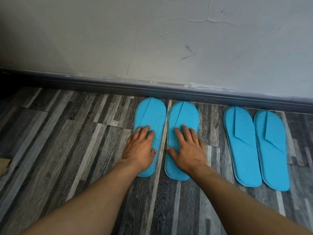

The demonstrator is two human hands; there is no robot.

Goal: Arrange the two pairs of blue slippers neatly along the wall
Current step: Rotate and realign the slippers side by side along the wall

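Observation:
Two pairs of flat blue slippers lie on the floor with their toes at the skirting board. The left pair is made of one slipper (149,114) and its mate (183,117), side by side with a narrow gap. My left hand (139,149) rests flat on the first, fingers spread. My right hand (186,150) lies flat on the second, fingers spread. The right pair, a slipper (242,150) and another (272,151), lies untouched, angled slightly to the right.
A grey wall (152,39) with cracks and scuffs rises behind a dark skirting board (101,85). The floor (67,141) is grey striped wood-look vinyl. A bit of brown cardboard (4,164) shows at the left edge.

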